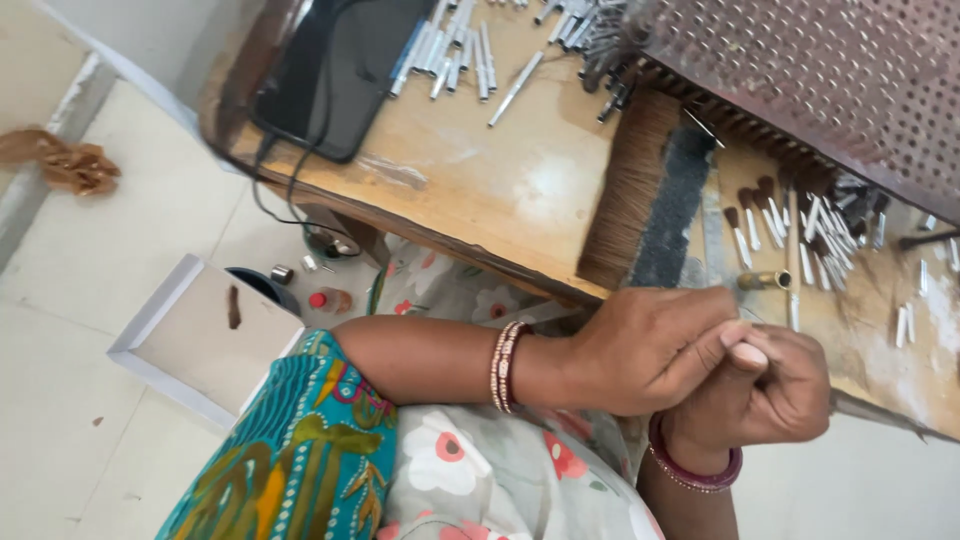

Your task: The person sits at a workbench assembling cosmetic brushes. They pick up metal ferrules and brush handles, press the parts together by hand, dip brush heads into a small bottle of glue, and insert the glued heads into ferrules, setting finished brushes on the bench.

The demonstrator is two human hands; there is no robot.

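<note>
My left hand [650,350] and my right hand [775,392] meet at the near edge of a wooden table [500,190]. Both are curled, with their fingertips and thumbs pinched against each other. Anything between the fingers is hidden. My left wrist wears striped bangles and my right wrist a pink one. Just beyond the hands lie a small brass tube [765,280] and several tiny brushes [760,215] with white handles and brown tips. A flat bundle of brown bristle [630,190] lies beside a dark strip [675,205].
Several metal tubes [450,50] lie scattered at the far side. A black phone [335,70] with a cable sits at the table's left end. A perforated metal sheet [830,70] covers the right. On the floor stand a white box [200,340] and small bottles [330,298].
</note>
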